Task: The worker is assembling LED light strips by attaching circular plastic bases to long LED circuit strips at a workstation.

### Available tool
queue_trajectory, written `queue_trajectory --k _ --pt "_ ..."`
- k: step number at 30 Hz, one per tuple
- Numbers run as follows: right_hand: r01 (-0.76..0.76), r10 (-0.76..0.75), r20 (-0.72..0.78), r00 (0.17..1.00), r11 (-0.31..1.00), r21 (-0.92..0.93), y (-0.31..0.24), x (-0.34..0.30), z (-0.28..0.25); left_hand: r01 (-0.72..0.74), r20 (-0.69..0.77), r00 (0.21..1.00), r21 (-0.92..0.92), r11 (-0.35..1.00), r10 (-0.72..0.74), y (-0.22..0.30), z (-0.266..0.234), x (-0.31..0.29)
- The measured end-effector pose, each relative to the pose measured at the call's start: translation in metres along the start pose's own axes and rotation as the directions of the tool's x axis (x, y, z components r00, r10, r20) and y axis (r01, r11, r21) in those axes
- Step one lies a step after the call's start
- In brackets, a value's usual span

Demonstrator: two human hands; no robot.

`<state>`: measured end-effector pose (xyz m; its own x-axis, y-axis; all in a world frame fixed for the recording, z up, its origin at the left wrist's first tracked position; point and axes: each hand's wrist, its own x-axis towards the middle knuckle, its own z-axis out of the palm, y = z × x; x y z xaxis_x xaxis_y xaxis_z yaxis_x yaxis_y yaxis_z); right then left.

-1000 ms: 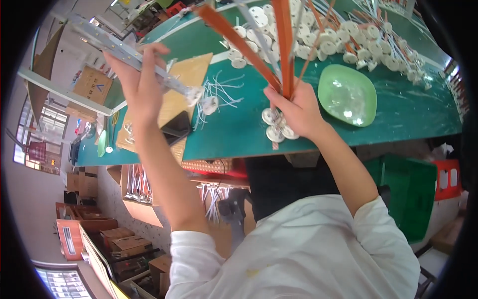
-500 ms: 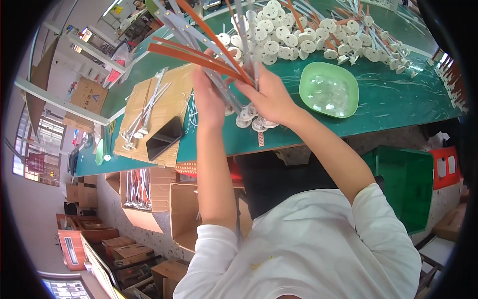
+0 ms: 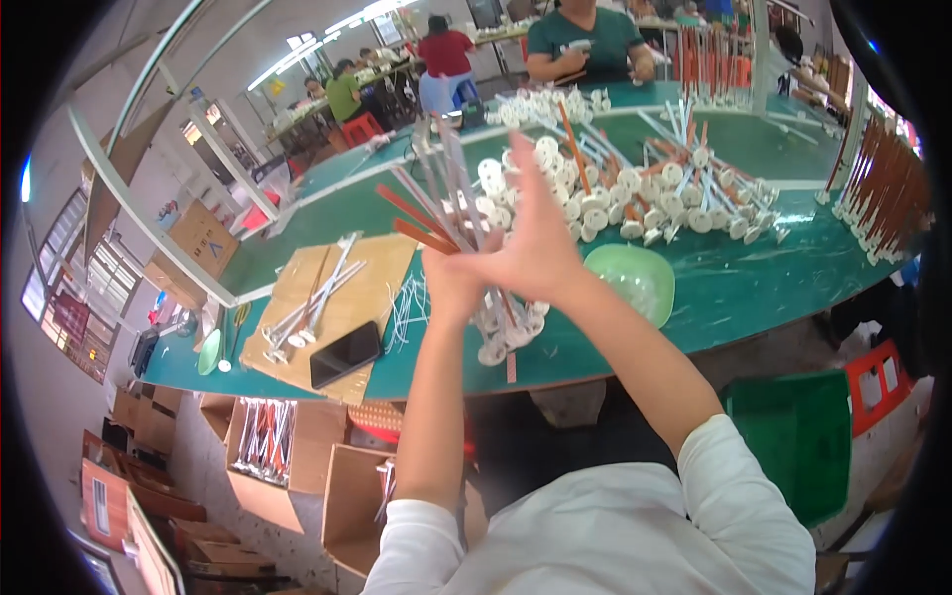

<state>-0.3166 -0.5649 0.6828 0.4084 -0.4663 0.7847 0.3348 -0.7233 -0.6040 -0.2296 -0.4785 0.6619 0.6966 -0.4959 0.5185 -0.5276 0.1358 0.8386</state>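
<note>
Head view: the left hand (image 3: 454,283) is closed around a bundle of strips (image 3: 426,236), orange and silver-grey. The right hand (image 3: 540,248) is positioned immediately to the right of this grip, fingers extended upward, thumb directed across toward the left hand. Motion blur affects this area; whether the right palm bears on the bundle cannot be told. The upper strip ends fan out above the grip. The lower ends carry white discs (image 3: 506,332), located below and slightly right of the grip; their contact with the table cannot be determined.

Surrounding items, referenced to the grip:

- Beneath: green table (image 3: 739,297).
- Directly left: loose white wires (image 3: 405,309), lying beside a cardboard sheet (image 3: 382,268).
- Further left: several pale strips with discs (image 3: 315,297), lying on the cardboard sheet.
- Lower left: dark phone (image 3: 345,355), on the sheet's near part.
- Right: light-green bowl (image 3: 662,288), containing clear items.
- Beyond, to the right: a large pile of disc-ended strips (image 3: 625,188).
- Below left, under table level: a carton (image 3: 307,446) filled with strips.
- Below right: dark-green crate (image 3: 793,446).
- Far side: a person in a green shirt (image 3: 595,45).
</note>
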Motion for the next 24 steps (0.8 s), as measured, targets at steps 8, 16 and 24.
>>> queue_trajectory --k 8,16,24 --pt "0.086 -0.101 0.238 0.966 0.994 0.070 -0.045 0.072 0.016 -0.111 0.010 0.993 -0.155 0.982 0.114 0.011 -0.017 0.030" --pt "0.500 -0.412 0.440 0.798 0.860 -0.103 -0.056 0.136 0.014 -0.022 0.161 0.985 -0.234 0.972 0.061 0.038 -0.016 0.040" --pt "0.498 -0.199 0.829 0.522 0.861 -0.107 -0.075 0.128 0.008 0.016 0.134 0.990 -0.387 0.922 0.039 0.058 -0.010 0.048"
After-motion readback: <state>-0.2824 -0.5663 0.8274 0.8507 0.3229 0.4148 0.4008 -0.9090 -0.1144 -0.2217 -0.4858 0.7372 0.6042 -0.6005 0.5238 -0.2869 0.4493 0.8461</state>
